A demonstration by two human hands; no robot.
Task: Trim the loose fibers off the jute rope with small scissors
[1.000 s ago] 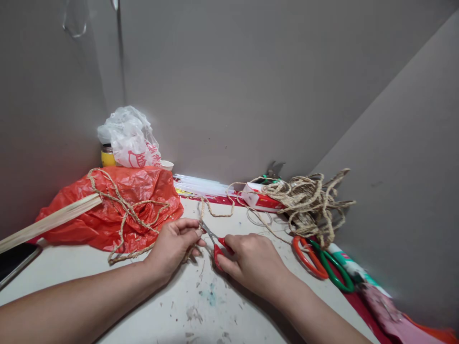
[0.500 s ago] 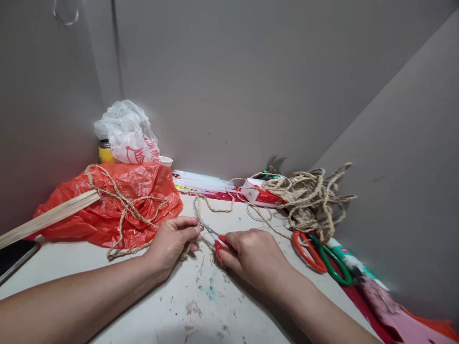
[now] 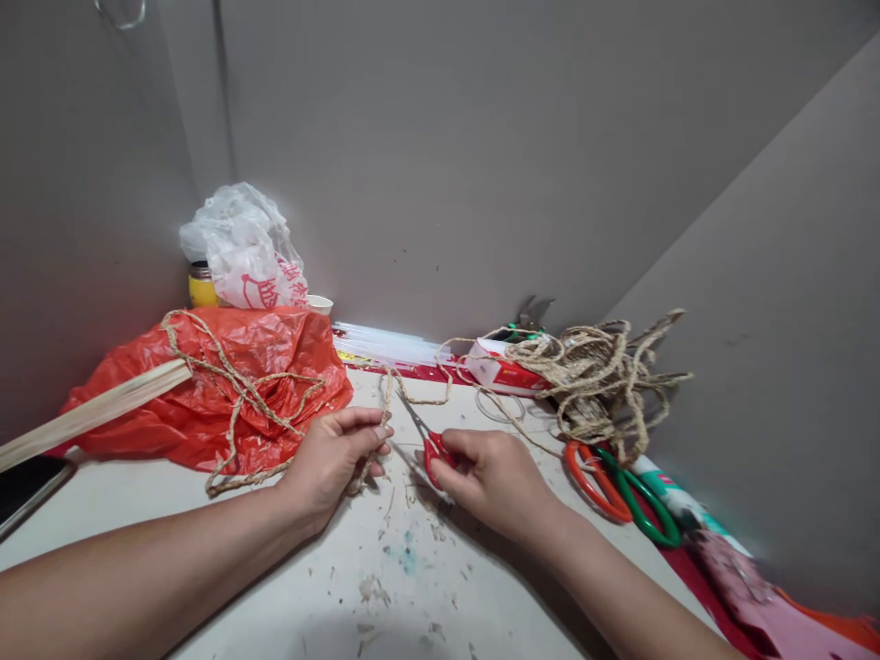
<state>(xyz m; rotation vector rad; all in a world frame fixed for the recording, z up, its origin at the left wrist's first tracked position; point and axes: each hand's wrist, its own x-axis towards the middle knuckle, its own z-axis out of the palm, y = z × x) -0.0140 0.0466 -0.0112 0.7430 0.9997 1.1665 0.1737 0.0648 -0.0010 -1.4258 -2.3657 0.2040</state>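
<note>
Left hand (image 3: 340,458) pinches the braided cord (image 3: 387,396) above the middle of the worktop (image 3: 275,587); right hand (image 3: 495,481) grips red-handled scissors (image 3: 434,449), blades parted just beside it. Looks partway: scraps (image 3: 371,591) dot the surface, one braided length (image 3: 226,371) lies on the red bag (image 3: 302,344), but the pinched cord shows no cut and plenty sits in the tangle (image 3: 598,376) at right.
</note>
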